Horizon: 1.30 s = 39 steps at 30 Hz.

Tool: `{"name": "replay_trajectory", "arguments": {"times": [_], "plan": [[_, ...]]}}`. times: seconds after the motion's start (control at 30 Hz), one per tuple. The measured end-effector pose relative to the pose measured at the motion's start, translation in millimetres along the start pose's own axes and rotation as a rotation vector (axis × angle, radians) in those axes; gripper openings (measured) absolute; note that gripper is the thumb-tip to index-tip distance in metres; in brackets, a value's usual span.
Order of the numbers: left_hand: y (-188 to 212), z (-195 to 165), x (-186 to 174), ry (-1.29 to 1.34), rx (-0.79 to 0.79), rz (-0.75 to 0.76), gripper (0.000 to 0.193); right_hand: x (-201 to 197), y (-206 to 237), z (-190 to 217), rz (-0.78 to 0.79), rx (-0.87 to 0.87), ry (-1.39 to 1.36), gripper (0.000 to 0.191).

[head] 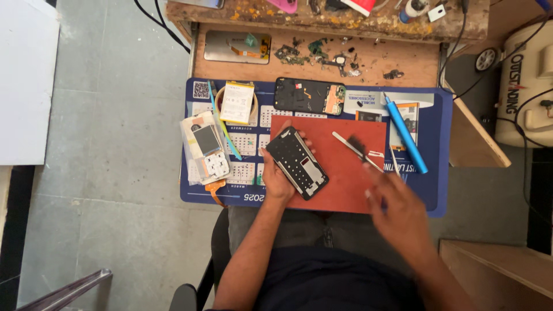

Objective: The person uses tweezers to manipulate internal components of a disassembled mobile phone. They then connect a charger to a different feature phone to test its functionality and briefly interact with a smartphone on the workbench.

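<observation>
You are holding a black phone frame (297, 163) in your left hand (276, 173), fingers curled round its left edge and thumb side, so the frame is lying tilted over the near left corner of the red mat (345, 173). The frame is a flat, rounded rectangle, matt black, dotted with small pale holes. Your right hand (397, 207) is blurring over the mat's right edge, fingers spread and loosely open; you cannot tell whether it is gripping anything. Just beyond its fingertips a thin metal tool (354, 148) with a dark smudged middle is lying slantwise on the mat. The red mat is resting on a larger blue mat (432, 190) printed with pale squares, which is covering the tabletop (403, 60) of bare, scuffed wood. A blue, slim, round-bodied screwdriver (405, 133) is lying to the right of the red mat. Beyond it a second black phone body (309, 95) is lying open side up, with an orange patch at one end. To its left a white battery (237, 102) is sitting on a tape roll. At the far left a clear bag (204, 150) is holding a small grey screen and white parts.
</observation>
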State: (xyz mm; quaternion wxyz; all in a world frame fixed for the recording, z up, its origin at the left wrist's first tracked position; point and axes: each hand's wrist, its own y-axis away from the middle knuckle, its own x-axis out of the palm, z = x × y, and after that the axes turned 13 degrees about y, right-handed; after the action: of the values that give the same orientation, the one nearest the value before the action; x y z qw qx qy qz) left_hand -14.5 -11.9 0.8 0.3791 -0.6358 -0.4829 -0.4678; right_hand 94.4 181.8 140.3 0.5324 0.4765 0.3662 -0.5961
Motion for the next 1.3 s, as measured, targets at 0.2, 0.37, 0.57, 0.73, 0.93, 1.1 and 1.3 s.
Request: {"name": "replay_trajectory", "arguments": {"times": [0.2, 0.37, 0.57, 0.73, 0.93, 1.1, 1.3], "plan": [[1.0, -2.3, 6.7, -0.036, 0.021, -0.02, 0.083, 13.4, -37.4, -28.2, -0.227, -0.08, 0.132, 0.051], [0.0, -3.3, 11.7, -0.047, 0.06, 0.011, 0.084, 33.0, -69.3, -40.5, -0.215, -0.105, 0.19, 0.049], [-1.1, -5.6, 17.8, -0.074, 0.087, 0.018, 0.086, 39.1, -91.0, -40.1, -0.282, -0.121, 0.324, 0.051], [-5.1, -7.9, 19.9, 0.025, 0.098, 0.058, 0.073, 50.7, -65.6, -12.5, -0.301, -0.336, 0.033, 0.066], [-2.9, -8.8, 10.2, 0.086, 0.056, 0.127, 0.059, 90.9, -55.3, 28.8, -0.203, -0.449, -0.123, 0.093], [-9.0, -5.4, 0.2, 0.087, 0.068, 0.141, 0.051, 107.1, -63.2, 34.9, -0.328, -0.412, -0.022, 0.08], [-11.5, -0.4, -8.6, 0.133, 0.034, 0.03, 0.045, 112.2, -62.5, 34.1, -0.341, -0.418, -0.035, 0.086]]}}
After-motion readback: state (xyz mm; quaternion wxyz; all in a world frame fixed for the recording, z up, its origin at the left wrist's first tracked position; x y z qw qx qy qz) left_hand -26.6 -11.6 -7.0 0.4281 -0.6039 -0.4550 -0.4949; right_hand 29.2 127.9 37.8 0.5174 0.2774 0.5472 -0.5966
